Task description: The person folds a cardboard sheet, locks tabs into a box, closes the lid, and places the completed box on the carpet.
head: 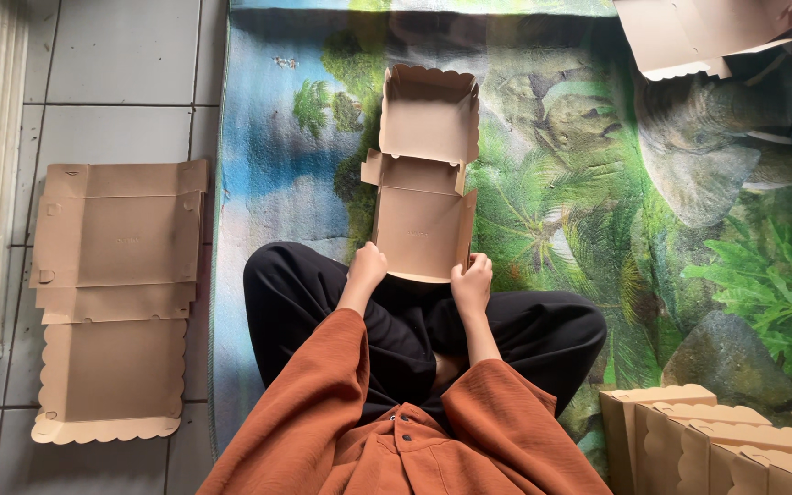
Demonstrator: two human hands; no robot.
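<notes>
I sit cross-legged on a jungle-print floor mat (598, 183). A stack of flat tan cardboard blanks (114, 293) lies on the tiles at my left; finished folded boxes (708, 435) stand at my right. The half-formed tan cardboard box (425, 174) lies before my knees, far walls up, near edge unfinished. My left hand (366, 268) and right hand (472, 280) pinch its near corners, fingers curled.

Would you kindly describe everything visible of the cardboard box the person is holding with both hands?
The cardboard box is plain tan card, half folded. Its far section stands up as an open tray with scalloped edges; small tabs stick out at the middle, and the near panel lies flatter with raised side flaps. It rests on the printed mat ahead of the person's crossed legs. The left hand and right hand grip its near corners.
</notes>
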